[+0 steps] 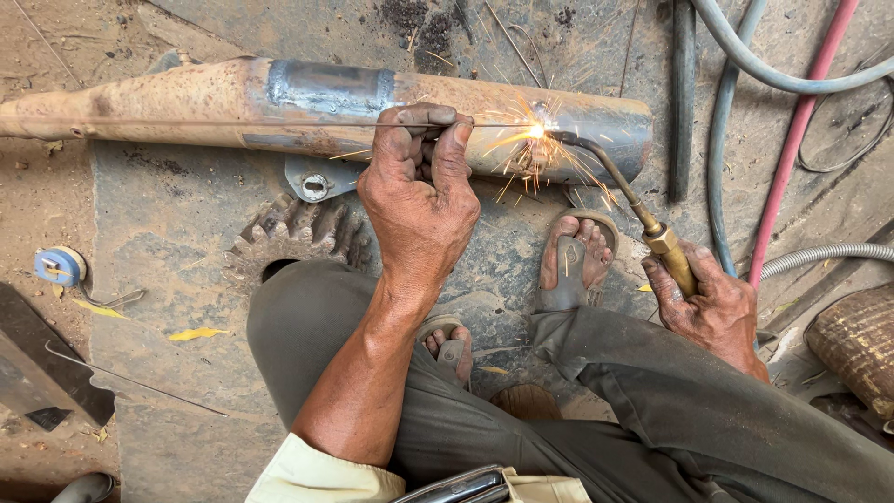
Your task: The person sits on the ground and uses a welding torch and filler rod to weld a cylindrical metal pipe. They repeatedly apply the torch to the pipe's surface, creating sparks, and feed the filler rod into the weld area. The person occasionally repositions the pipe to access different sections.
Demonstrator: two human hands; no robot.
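A long rusty exhaust pipe (186,102) lies across a worn metal plate (168,214). My left hand (419,186) pinches a thin filler rod (233,123) that runs along the pipe to a bright spark point (535,130). My right hand (712,303) grips a brass gas torch (652,228) whose curved tip meets the rod at the glowing spot. Sparks spray around the grey patch at the pipe's right end (605,126). My feet in sandals (573,256) rest just below the pipe.
A rusty toothed gear (289,233) lies under the pipe beside my knee. Grey and red hoses (792,140) run down the right side, with a corrugated metal hose (829,253) below them. A blue tape measure (58,267) sits at left, and a woven basket (857,345) at right.
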